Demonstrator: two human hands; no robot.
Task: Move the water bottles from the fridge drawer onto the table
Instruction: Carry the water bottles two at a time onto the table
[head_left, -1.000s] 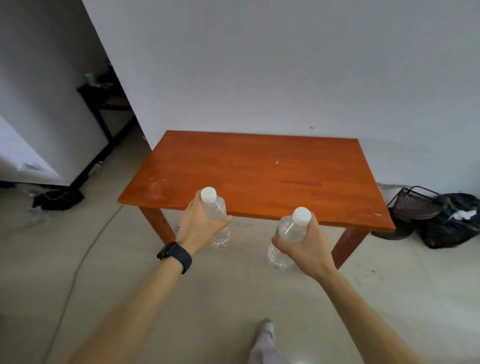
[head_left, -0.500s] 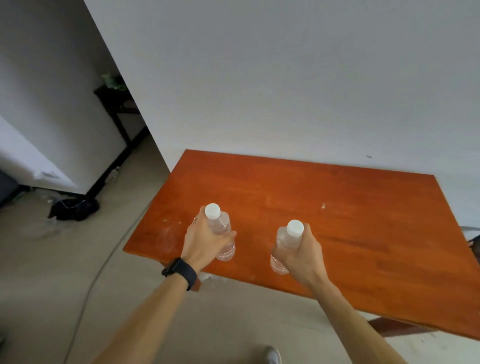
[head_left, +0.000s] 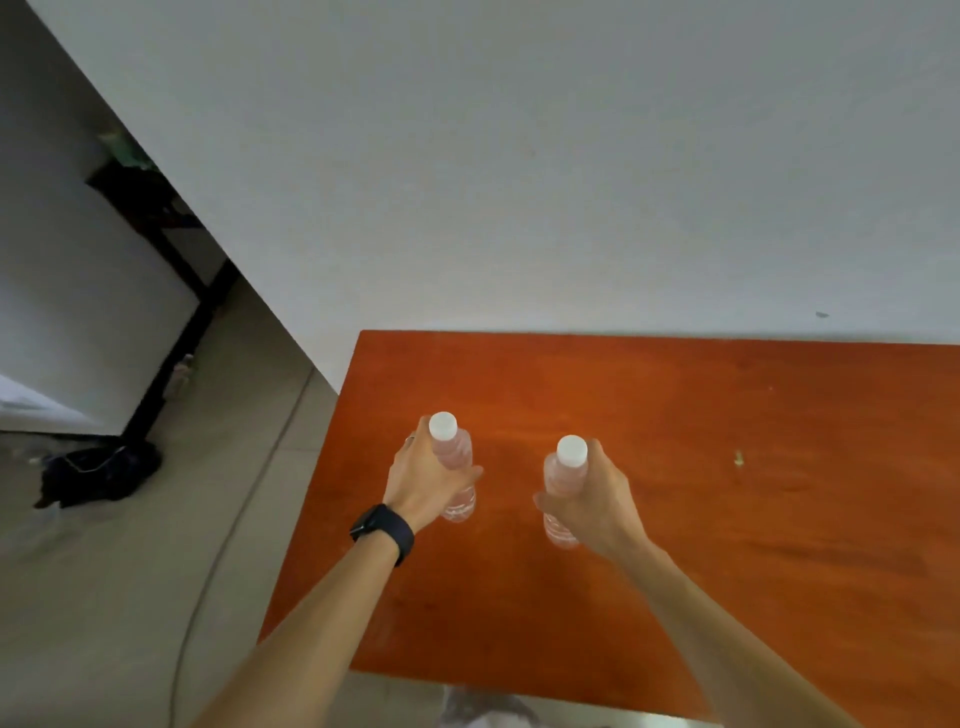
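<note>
The left bottle (head_left: 459, 454) and right bottle (head_left: 563, 479) were upright, near each other, over the orange table's (head_left: 727, 509) left part; I could not confirm surface contact. My left hand (head_left: 423, 486), black watch (head_left: 382, 529) at its wrist, gripped one; my right hand (head_left: 600, 501) gripped the other.

The left bottle (head_left: 458, 462), small and clear with a white cap, stands nearly upright in the left hand (head_left: 423, 480), its cap above the fingers and its base below the palm. The right bottle (head_left: 562, 480) looks the same and is gripped likewise by the right hand (head_left: 597, 501). Both are over the orange wooden table (head_left: 753, 545); whether they touch it cannot be told.
</note>
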